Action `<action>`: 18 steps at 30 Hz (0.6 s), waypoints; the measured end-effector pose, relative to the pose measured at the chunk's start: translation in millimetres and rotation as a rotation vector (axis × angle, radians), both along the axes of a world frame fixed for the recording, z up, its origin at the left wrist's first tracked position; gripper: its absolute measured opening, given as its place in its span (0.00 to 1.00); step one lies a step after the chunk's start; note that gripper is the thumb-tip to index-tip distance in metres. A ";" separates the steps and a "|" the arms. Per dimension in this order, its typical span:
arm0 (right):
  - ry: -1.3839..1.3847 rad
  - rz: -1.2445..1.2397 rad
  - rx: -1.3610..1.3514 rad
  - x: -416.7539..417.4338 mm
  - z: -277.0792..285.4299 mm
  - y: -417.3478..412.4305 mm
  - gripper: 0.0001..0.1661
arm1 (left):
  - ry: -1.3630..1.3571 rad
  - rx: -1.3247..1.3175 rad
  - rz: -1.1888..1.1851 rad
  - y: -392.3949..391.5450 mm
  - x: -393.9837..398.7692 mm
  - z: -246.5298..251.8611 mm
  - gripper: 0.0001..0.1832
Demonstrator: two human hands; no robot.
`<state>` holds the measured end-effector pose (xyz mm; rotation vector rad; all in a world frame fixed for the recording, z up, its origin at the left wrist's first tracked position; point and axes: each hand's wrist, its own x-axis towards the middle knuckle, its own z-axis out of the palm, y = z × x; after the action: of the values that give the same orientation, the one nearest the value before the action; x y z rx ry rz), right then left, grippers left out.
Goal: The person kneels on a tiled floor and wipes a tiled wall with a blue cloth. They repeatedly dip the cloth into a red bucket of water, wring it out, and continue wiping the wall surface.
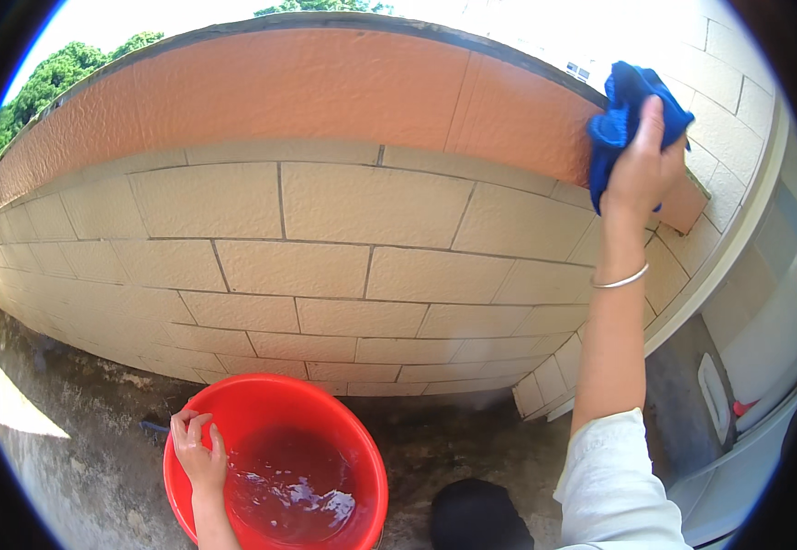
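Note:
My right hand (643, 168) grips a bunched blue cloth (618, 124) against the right end of the orange-painted band (302, 89) along the top of a wall. A thin bangle circles that wrist. Low on the left, my left hand (199, 447) is at the left side of a red plastic basin (364, 447), its fingers bent near the rim. Whether the fingers press on the rim is hard to tell. Water (295, 495) with bright reflections lies in the basin.
Cream block-patterned wall (330, 268) spans the view under the orange band. A stained concrete floor (96, 426) runs below it. Something black (477, 515) sits right of the basin. At the right are a curved-looking pale frame edge (687, 313) and a white object (715, 399). Trees (61, 72) rise beyond the wall.

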<state>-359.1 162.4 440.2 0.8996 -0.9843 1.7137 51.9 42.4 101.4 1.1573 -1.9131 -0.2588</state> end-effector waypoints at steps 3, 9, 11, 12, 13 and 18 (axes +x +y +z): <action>0.389 -0.293 0.157 48.7 -7.7 -56.2 0.18 | -0.102 -0.042 -0.038 4.3 -6.8 -7.5 0.07; 1.083 -0.337 0.177 99.8 -24.0 -111.2 0.07 | -0.300 0.055 -0.007 -3.8 5.9 -41.2 0.06; 1.075 -0.384 0.188 68.7 -8.2 -85.1 0.05 | -0.357 -0.028 0.020 -8.6 20.6 -50.5 0.06; 1.067 -0.421 0.176 45.7 4.2 -59.4 0.04 | -0.355 -0.043 0.016 -11.3 17.0 -55.4 0.06; 1.003 -0.503 0.217 18.5 10.9 -34.9 0.06 | -0.368 -0.056 0.019 -11.7 16.8 -57.9 0.06; 0.541 -0.802 0.183 -112.0 11.4 83.8 0.20 | -0.348 -0.024 0.014 -9.6 18.5 -51.7 0.05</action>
<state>-471.0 246.2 451.6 0.8534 -0.9501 0.6667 70.4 32.8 49.7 1.2627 -2.2004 -0.0251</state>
